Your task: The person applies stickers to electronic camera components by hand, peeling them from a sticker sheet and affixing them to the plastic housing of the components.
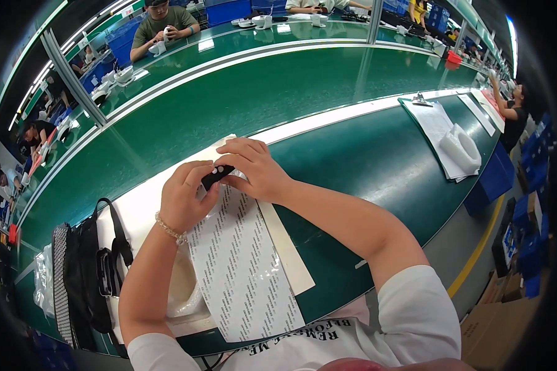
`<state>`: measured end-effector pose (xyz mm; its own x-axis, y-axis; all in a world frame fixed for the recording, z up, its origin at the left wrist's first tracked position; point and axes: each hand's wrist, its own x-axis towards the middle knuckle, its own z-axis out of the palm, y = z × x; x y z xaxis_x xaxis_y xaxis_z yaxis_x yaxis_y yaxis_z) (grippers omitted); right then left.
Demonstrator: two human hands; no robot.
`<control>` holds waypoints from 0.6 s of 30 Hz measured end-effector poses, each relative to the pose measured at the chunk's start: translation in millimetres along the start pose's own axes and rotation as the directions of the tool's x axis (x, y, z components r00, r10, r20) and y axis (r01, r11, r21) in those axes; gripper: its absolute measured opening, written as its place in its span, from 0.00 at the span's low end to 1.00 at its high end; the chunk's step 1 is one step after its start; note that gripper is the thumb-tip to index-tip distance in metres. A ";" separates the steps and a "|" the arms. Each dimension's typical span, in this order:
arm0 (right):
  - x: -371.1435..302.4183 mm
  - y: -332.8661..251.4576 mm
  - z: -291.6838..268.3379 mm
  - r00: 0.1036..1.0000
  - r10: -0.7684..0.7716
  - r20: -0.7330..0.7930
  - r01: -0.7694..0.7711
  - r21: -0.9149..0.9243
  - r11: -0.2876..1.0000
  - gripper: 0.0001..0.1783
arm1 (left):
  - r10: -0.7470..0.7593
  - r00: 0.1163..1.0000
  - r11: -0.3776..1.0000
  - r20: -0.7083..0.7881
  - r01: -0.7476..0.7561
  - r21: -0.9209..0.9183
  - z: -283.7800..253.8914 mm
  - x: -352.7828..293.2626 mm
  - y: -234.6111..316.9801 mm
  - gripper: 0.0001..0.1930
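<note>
I see both hands meeting over a long white sheet (241, 266) that lies on the green bench (365, 154), its near end hanging toward my lap. The sheet seems laid lengthwise so its top end sits right under the fingers, within easy reach. Between the hands is a small black part (216, 175) with pale dots on it, held just above the sheet's top end.

My left hand (184, 199) curls around the part from the left, fingers bent and pinching its near end. My right hand (252, 168) arches over it from above, fingertips pressed down on its far end, so the part is clamped from both sides; I judge this steadies it against the sheet.

A black bag (86, 272) with straps lies at the left on a white mat (136, 207). A clipboard (436, 127) with a white foam piece (461, 147) sits well apart to the right.
</note>
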<state>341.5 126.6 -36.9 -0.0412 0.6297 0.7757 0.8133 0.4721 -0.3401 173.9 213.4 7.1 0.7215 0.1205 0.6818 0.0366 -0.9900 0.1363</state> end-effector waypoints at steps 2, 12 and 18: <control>-0.3 0.3 0.3 1.000 -0.007 -0.006 0.007 -0.002 1.000 0.18 | -0.025 1.000 0.999 0.018 0.026 -0.021 0.0 -0.7 1.1 0.16; -0.6 -1.9 -0.6 0.998 -0.039 -0.040 0.038 -0.023 0.999 0.18 | -0.040 0.999 0.998 0.028 0.041 -0.050 0.9 -1.6 2.1 0.16; 2.0 -4.7 0.5 0.997 -0.052 -0.063 0.051 -0.017 0.999 0.17 | 0.000 1.000 1.000 0.003 0.000 0.005 0.6 -2.1 -0.8 0.16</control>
<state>337.3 126.0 -34.0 -0.0464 0.5644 0.8242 0.8199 0.4929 -0.2913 172.7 213.9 5.1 0.7234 0.1202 0.6799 0.0402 -0.9904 0.1323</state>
